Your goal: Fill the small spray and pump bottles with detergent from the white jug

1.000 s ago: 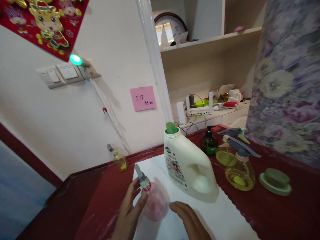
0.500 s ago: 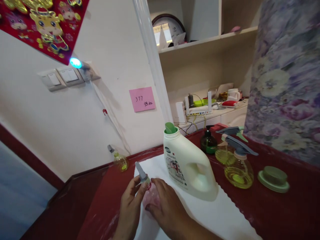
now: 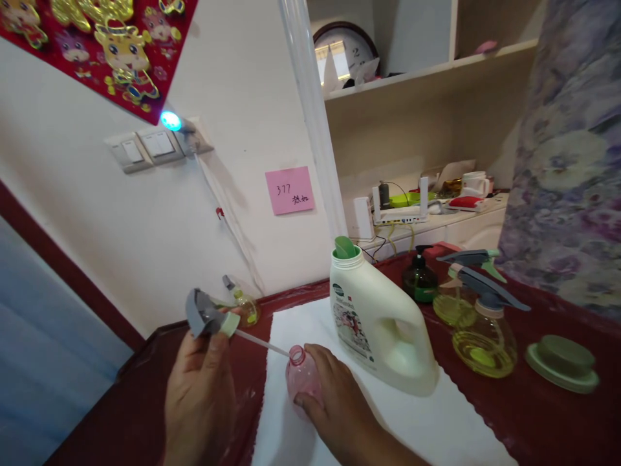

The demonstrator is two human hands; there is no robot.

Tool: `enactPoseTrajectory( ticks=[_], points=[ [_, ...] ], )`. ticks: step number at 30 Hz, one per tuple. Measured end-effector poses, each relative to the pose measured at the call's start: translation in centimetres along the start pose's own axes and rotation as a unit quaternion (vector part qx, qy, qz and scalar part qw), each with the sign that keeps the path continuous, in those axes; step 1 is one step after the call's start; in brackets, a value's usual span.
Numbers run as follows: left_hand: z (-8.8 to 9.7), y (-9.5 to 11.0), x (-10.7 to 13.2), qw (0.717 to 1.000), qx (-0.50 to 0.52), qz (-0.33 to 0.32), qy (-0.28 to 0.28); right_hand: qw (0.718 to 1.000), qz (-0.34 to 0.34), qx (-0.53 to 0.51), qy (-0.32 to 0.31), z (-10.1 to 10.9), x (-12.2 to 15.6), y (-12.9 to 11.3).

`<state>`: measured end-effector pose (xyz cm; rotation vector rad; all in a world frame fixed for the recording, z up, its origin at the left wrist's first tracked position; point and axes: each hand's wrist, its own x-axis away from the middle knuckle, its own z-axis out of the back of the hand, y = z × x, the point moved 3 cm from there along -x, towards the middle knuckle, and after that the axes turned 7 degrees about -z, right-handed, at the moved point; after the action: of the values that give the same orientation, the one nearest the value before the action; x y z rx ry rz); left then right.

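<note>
My left hand (image 3: pixel 200 388) is closed on a grey spray head (image 3: pixel 206 316) with a thin tube, lifted up and left of a small pink bottle (image 3: pixel 301 381). The tube's tip is still at the bottle's open mouth. My right hand (image 3: pixel 336 406) grips the pink bottle's body and holds it on the white cloth (image 3: pixel 388 427). Just right of it stands a large white detergent jug (image 3: pixel 381 323) with a green spout.
Two yellow spray bottles (image 3: pixel 483 330), a dark green pump bottle (image 3: pixel 420 279) and a green lid (image 3: pixel 563 362) stand on the red table (image 3: pixel 557 414) to the right. A small yellowish spray bottle (image 3: pixel 242 304) stands by the wall. A floral curtain (image 3: pixel 572 149) hangs at right.
My left hand has pulled the spray head off the pink bottle and moved it up and left. The right hand stays on the bottle. The view shifted slightly.
</note>
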<state>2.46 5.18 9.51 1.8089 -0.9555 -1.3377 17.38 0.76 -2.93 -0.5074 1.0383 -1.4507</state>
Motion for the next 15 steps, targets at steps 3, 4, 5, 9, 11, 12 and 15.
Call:
enactPoseTrajectory(
  ticks=[3,4,5,9,11,12,15],
  points=[
    [1.8,1.6,-0.8,0.997,-0.062,-0.047,0.015,1.000,0.001,0.004,-0.003,-0.1,0.1,0.2],
    [2.8,1.8,-1.2,0.993,-0.098,-0.059,0.006,1.000,-0.001,0.006,-0.005,-0.1,0.1,0.3],
    [3.9,1.8,-1.8,0.987,-0.142,-0.070,-0.011,1.000,-0.003,0.008,-0.009,-0.2,0.2,0.4],
    [8.0,0.6,-4.3,0.921,-0.328,-0.072,-0.195,0.999,-0.008,0.018,-0.026,-0.7,0.2,1.1],
    [9.6,-0.2,-5.4,0.860,-0.438,-0.093,-0.244,0.999,-0.015,0.021,-0.034,-1.1,0.3,1.6],
    [10.1,-0.6,-5.8,0.823,-0.491,-0.101,-0.267,0.999,-0.019,0.021,-0.034,-1.3,0.4,1.8],
    [11.1,-2.6,-6.0,0.697,-0.620,-0.097,-0.346,1.000,0.003,0.026,0.006,-1.4,0.6,1.6]
  ],
)
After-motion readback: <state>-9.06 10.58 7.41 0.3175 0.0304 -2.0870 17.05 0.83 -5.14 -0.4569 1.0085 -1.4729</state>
